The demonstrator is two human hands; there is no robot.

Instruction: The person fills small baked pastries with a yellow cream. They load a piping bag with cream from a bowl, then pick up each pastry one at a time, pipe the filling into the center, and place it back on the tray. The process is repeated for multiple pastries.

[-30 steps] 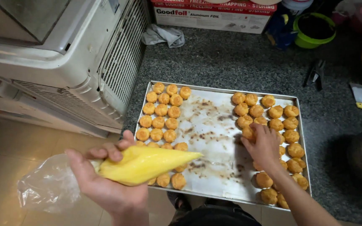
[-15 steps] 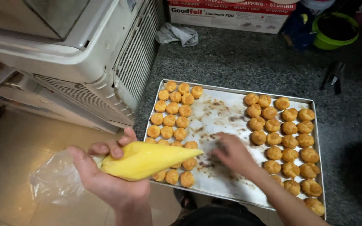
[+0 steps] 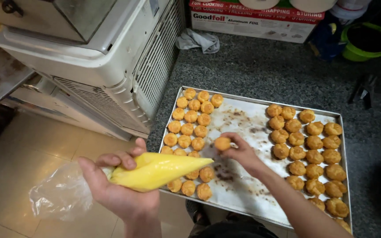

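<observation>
The right hand (image 3: 241, 152) is pinching one small golden puff (image 3: 222, 143) in its fingertips, partly covering it, above the tray's (image 3: 243, 121) bare middle. The left hand (image 3: 120, 189) is gripping a yellow piping bag (image 3: 157, 169), its tip nearing the puff. Puff rows are flanking both sides.

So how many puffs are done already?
I can't tell filled puffs from unfilled ones. The tray holds two groups: a smaller left group and a bigger right group, with a bare, crumb-marked strip between. Right now the right hand holds one puff above the tray, and the left hand grips a piping bag of yellow cream, tip pointing at it.
</observation>
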